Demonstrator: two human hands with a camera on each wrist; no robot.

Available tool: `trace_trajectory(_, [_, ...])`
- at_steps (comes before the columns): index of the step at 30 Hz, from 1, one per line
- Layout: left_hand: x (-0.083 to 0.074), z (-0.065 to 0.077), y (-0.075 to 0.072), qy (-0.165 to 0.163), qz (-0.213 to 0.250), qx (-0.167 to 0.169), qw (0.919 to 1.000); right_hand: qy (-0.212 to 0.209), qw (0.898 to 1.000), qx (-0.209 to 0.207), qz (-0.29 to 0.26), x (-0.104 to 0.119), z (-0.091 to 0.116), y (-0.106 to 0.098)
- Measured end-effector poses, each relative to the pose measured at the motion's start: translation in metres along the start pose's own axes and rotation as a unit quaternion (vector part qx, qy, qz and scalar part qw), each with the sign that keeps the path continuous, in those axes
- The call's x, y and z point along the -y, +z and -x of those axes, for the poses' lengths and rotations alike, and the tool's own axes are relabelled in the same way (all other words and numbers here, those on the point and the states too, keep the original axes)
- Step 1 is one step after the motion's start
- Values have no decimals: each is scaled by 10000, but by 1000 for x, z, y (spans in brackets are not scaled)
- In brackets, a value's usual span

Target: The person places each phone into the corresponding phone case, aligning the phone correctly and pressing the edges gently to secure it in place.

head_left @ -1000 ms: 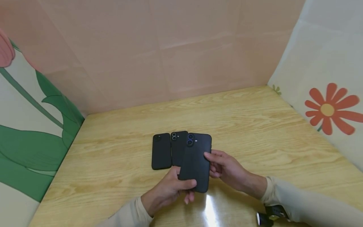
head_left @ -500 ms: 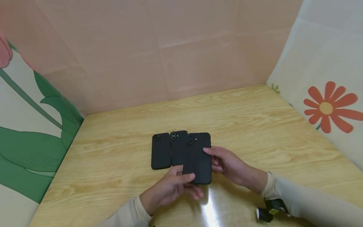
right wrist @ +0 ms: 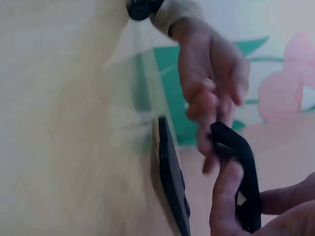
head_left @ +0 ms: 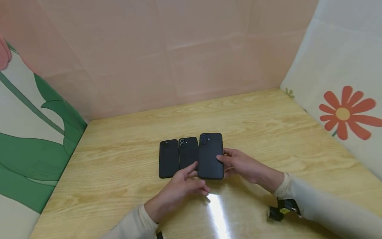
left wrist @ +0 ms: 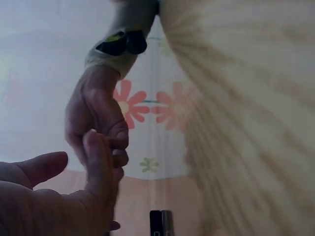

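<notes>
My right hand (head_left: 243, 166) grips a black smartphone (head_left: 210, 157) by its right edge, thumb on the back, its two-lens camera at the upper left. The right wrist view catches this smartphone (right wrist: 252, 172) edge-on, raised off the table. Close to its lower left corner is my left hand (head_left: 182, 186), fingers loosely extended and holding nothing; the left wrist view has that left hand (left wrist: 59, 206) with thumb apart from the fingers. Two more black smartphones lie side by side, backs up: a left one (head_left: 169, 159) and a middle one (head_left: 188, 152) with silver-ringed lenses.
The wood-grain table (head_left: 125, 146) runs back to a pink wall covering (head_left: 179, 59). Side panels with printed flowers flank it, the right panel (head_left: 316, 93) and the left panel (head_left: 30, 139). A dark device (head_left: 283, 210) is strapped at my right wrist.
The held smartphone has moved away from me, beside the middle one, no longer overlapping it. My left hand has let go of its lower edge; the right hand keeps its grip.
</notes>
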State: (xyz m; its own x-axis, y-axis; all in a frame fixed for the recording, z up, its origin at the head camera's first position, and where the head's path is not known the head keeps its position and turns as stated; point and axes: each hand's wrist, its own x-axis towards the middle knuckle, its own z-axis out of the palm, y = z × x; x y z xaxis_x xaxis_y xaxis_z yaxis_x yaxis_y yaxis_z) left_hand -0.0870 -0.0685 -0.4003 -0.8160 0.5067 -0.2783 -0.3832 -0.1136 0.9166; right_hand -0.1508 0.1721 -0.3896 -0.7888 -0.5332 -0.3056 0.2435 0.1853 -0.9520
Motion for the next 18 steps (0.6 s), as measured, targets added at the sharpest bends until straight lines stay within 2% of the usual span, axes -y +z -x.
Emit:
trace_trajectory(4, [-2,1,1,-145,-156,-60,9998,109,9983,-289,500,-4,-10,-17])
trace_trajectory(10, [-2,2,2,-173,-400,43,9990,145,9946,-243,995,-18,-24,-34])
trace_trajectory(12, [-3,3,2,-165,-561,22,9983,165,9937,-259,1079,-21,-27,-36])
trace_trajectory(14, [-6,3,0,-148,-955,-8,9953,164,9905,-348,1321,-21,-28,-37])
trace_trajectory(16, [-10,4,-2,-67,-1608,-13,9870,33,9788,-506,1985,-19,-28,-36])
trace_trajectory(17, [-12,5,-4,22,-2058,-23,9786,-68,9669,-602,2477,-17,-27,-36])
trace_trajectory(18, [-15,6,-6,150,-2568,-38,9663,-194,9506,-702,3017,-15,-26,-35])
